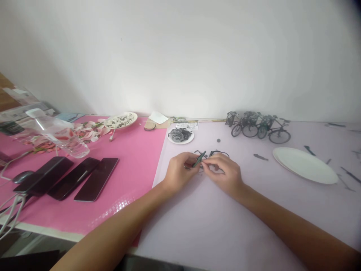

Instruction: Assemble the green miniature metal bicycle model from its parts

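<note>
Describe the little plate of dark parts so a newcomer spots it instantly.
Find where the pink table covering meets the lilac one. Just onto the lilac, beyond the left hand, sits a small white plate. Unlike the other plates, it holds dark wheel-like parts.

Counter, left section: a pink cover (pixel 129 150) is lying over the surface.
Phones: two dark phones (pixel 96 179) are lying side by side, screens up, on the pink cover.
Dark device: a black slab (pixel 43 175) is resting left of the phones, near white cables (pixel 17 210) that are trailing over the near edge.
Mouse: a dark mouse (pixel 24 177) is sitting just beside the black slab.
Bottle: a clear plastic bottle (pixel 62 136) with a white cap is showing aslant behind the phones.
Petals: pink and white petal-like pieces (pixel 88 132) are spreading behind the bottle.
Dish: a white dish (pixel 136 117) is holding small pale pieces near the wall (pixel 180 56).
Paper: a white sheet (pixel 158 117) is lying on a tan one.
</note>
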A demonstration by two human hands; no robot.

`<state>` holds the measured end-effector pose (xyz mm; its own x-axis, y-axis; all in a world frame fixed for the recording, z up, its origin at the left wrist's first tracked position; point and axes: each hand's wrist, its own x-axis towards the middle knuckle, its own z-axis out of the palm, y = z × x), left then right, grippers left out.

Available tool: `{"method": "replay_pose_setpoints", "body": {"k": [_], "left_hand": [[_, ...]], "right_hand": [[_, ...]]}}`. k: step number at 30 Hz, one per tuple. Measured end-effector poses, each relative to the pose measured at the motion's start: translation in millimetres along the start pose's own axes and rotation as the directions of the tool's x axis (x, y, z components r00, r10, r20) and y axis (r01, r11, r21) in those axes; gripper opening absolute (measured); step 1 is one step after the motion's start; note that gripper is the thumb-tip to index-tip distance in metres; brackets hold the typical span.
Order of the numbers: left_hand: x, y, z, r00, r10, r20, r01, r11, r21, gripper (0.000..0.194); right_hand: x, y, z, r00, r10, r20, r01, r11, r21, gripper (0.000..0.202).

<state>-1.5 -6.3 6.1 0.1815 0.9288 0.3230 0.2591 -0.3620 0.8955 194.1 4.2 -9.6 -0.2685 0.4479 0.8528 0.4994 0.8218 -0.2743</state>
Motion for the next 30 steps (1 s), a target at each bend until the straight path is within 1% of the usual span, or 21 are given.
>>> {"method": "replay_pose_setpoints", "body": {"k": [13, 16, 22, 30], "left_hand": [[-0.5, 0.7, 1.6, 0.999, 0.038, -0.011, -0.037, 0.999, 0.008, 0.015], [-0.7, 1.5, 2.2, 0.999, 0.034, -0.011, -0.034, 0.999, 0.005, 0.013], [-1.4, -0.4, 3.5, 0.999, 0.035, -0.012, -0.035, 0.999, 0.006, 0.017], [-1.4, -1.7, 4.2, 1.000, 0.023, 0.001, -0.023, 1.000, -0.005, 0.017]], "right_hand": [[0.1, -1.2, 0.2, 1.000, 0.029, 0.006, -0.029, 1.000, -0.008, 0.018], [0.3, -1.4, -0.7, 0.998, 0.050, 0.030, -0.050, 0.999, -0.011, 0.015], [1.9, -3.1, -3.2, 0.987, 0.122, 0.101, -0.125, 0.992, 0.021, 0.010], [2.6, -4.5, -4.0, 0.980, 0.153, 0.126, -0.160, 0.986, 0.043, 0.010]]}}
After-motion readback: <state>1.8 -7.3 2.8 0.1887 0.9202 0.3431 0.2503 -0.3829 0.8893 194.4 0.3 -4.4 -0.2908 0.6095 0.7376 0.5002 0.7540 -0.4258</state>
